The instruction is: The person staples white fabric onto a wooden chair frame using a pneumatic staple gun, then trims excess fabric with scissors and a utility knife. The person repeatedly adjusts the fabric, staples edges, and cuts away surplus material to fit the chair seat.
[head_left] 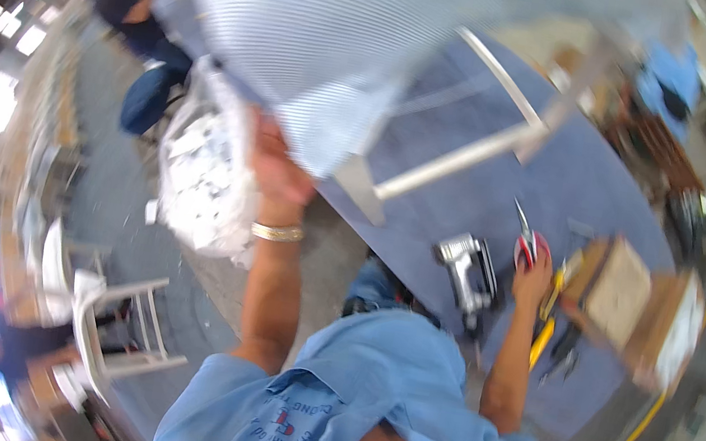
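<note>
A chair with light grey striped fabric [308, 31] and a pale frame [462, 159] lies tipped across the table, large and blurred. My left hand [279, 164], with a bracelet at its wrist, grips the chair at the lower edge of the fabric; its fingers are smeared and partly hidden. Down to the right, my right hand [532, 279] is closed round the red handles of scissors [529, 242], their blades pointing away from me. Left of that hand, a silver-and-black staple gun [467, 279] rests on the table.
Right of my right hand lie a yellow-handled tool [542, 340], dark pliers [565, 348] and open cardboard boxes [612, 287] on the blue-grey table [596, 179]. A clear bag of white scraps [201, 170] stands left. A white chair frame [122, 328] and other people [151, 44] are farther left.
</note>
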{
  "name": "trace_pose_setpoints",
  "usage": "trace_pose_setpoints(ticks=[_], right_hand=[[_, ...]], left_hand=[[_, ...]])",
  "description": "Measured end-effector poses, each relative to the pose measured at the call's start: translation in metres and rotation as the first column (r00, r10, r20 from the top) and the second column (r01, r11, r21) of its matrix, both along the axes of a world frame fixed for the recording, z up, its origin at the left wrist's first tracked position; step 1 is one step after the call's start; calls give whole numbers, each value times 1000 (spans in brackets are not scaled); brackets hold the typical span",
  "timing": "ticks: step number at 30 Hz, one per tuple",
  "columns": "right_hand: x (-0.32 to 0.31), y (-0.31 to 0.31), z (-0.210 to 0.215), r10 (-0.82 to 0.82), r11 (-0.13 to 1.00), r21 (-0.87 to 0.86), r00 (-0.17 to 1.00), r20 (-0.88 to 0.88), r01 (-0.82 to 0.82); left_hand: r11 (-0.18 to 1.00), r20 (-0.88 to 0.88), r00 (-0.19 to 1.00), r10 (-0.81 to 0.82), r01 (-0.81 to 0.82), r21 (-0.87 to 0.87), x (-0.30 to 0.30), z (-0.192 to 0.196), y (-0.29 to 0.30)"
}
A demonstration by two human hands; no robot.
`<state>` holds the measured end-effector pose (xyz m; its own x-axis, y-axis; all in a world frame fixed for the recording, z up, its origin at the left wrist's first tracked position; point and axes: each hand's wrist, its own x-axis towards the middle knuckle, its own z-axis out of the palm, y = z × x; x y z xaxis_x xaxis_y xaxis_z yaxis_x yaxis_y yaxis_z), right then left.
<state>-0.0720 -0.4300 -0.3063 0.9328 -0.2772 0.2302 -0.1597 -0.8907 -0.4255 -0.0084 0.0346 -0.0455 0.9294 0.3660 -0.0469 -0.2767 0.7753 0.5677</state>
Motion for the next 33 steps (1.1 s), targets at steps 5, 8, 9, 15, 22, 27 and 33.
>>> trace_pose_setpoints(ticks=[5,8,9,15,22,27,33], right_hand=[[26,-7,-6,94,981,-165,993,-77,-106],[34,-15,6,52,989,-124,972,-230,-82],[36,-19,8,63,992,-93,961,-269,-91],[34,-15,-5,26,999,-23,967,-255,-33],[43,-18,-14,84,996,53,983,-163,-76],[37,-17,-27,89,992,102,991,-96,-79],[42,-29,-44,172,907,409,974,-149,-97]], left_hand=[[862,136,969,-208,247,-442,-77,-134,29],[835,-180,815,-550,537,-119,-150,-203,32],[756,-503,633,-589,651,-66,-179,-228,34],[618,-961,192,-197,785,30,-235,-274,143],[938,-754,607,-253,345,-36,-173,-247,106],[904,-668,687,-287,424,47,-150,-232,71],[512,-176,543,-821,837,193,-122,-103,11]])
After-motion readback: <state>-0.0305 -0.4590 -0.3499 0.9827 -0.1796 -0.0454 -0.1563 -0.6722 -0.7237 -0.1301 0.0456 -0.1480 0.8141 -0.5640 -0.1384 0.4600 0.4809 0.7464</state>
